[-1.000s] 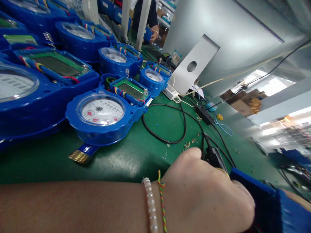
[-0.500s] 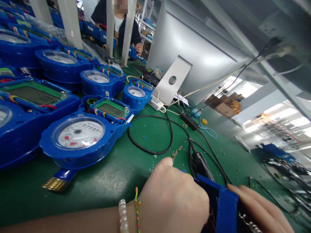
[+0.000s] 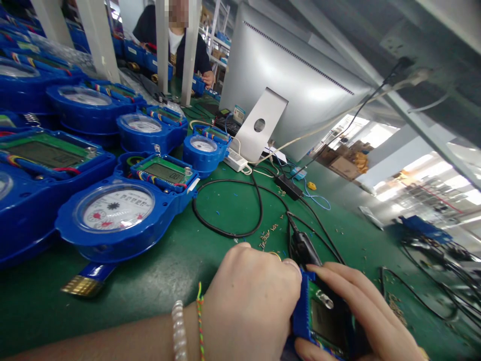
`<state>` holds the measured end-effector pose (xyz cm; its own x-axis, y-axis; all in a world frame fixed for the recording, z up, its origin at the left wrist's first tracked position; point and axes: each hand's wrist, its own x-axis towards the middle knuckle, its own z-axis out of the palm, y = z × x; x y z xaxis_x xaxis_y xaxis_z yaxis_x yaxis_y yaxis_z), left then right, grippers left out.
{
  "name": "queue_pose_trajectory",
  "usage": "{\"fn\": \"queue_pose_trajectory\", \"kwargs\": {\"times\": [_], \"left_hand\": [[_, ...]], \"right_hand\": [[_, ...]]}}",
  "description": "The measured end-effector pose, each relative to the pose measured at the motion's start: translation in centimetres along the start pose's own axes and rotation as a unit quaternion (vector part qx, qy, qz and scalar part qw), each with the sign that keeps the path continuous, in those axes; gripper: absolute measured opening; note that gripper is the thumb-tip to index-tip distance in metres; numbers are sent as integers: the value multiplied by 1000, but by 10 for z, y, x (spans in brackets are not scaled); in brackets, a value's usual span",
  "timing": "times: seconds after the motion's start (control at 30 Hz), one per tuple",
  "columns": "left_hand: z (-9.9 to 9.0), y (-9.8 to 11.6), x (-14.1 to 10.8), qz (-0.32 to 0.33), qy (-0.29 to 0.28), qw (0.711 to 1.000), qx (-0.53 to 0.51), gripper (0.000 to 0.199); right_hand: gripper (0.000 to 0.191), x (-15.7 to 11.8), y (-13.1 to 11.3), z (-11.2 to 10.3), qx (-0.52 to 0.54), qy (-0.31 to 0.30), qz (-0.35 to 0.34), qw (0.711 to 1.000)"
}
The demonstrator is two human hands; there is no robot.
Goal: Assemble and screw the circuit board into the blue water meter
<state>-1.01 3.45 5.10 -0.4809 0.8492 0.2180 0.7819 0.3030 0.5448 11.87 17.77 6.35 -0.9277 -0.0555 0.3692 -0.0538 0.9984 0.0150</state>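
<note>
At the bottom, my right hand (image 3: 370, 311) is wrapped round a blue display unit (image 3: 301, 313), thumb on the near side and fingers along the far side. Its green circuit board and dark screen face up. My left hand (image 3: 255, 301) is closed against the unit's left edge, with most fingertips hidden beneath the hand. Whatever lies under the unit cannot be seen. To the left, a blue water meter (image 3: 118, 210) with a white dial and a lit display rests on the green table (image 3: 158, 286).
Several more blue water meters (image 3: 84, 103) crowd the left side. A black cable (image 3: 229, 234) loops beyond my hands, near scattered small screws (image 3: 267, 235). Behind stands a silver monitor (image 3: 293, 75). Across the table, a person's hand (image 3: 207, 78) touches a blue part.
The display unit has turned so its screen and board now show. My right hand has moved left and closed further round it. The view has shifted slightly.
</note>
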Motion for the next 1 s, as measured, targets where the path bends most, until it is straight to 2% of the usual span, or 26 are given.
{"fn": "queue_pose_trajectory", "kwargs": {"times": [0.13, 0.3, 0.4, 0.47, 0.53, 0.63, 0.77, 0.9, 1.0], "left_hand": [[-5, -7, 6, 45, -24, 999, 1, 12], [-27, -21, 15, 114, -123, 980, -109, 2], [-40, -27, 19, 135, -198, 961, -140, 12], [-41, -30, 20, 142, -213, 954, -157, 18], [-37, -32, 18, 147, -183, 958, -162, 19], [-26, -33, 13, 164, -105, 970, -145, 20], [-14, -32, 8, 184, -27, 978, -96, 21], [-8, -31, 4, 149, 10, 986, -71, 20], [-9, -30, 4, 134, 11, 986, -98, 16]], "right_hand": [[52, 4, -2, 2, 4, -1, 2, 1000], [50, 1, 1, 2, 14, -9, 11, 1000], [44, 0, 3, 3, 10, 9, 9, 1000], [41, 0, 5, 4, 11, 16, 2, 1000], [42, 0, 7, 4, 12, 13, -5, 1000], [42, 1, 8, 4, 10, -8, -9, 1000], [39, 4, 3, 4, 7, 6, -13, 1000], [41, 6, -3, 5, -12, 23, -9, 1000], [40, 6, -3, 6, -17, 24, -7, 1000]]}}
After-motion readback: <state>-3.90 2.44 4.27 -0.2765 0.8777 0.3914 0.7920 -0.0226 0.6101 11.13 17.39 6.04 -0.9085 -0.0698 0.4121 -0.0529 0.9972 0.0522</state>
